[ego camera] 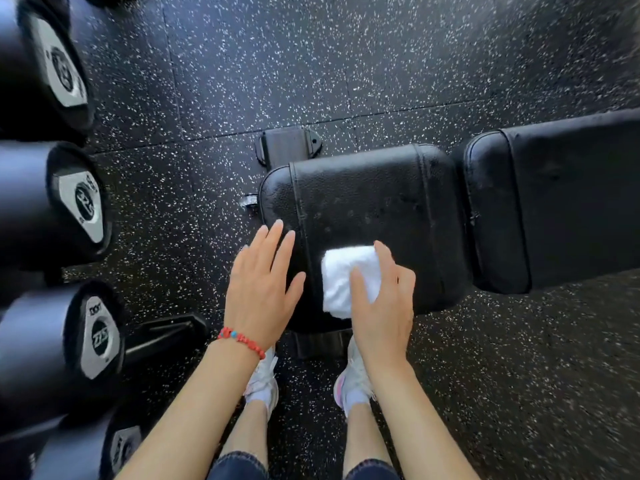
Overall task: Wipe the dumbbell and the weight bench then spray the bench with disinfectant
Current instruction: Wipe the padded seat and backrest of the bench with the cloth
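A black padded weight bench lies across the right of the view, its seat pad [367, 202] closest to me and its long back pad [568, 202] stretching to the right. My right hand [384, 303] holds a folded white cloth [343, 278] pressed onto the near part of the seat pad. My left hand [263, 282], with a red bead bracelet at the wrist, is flat with fingers apart at the seat's left edge, holding nothing. No spray bottle is in view.
Several black dumbbells sit on a rack down the left side, among them one [79, 199] level with the seat and one [97, 337] nearer me. The bench's front foot [287, 143] rests on speckled rubber floor [346, 64]. My white shoes [349, 379] stand just before the bench.
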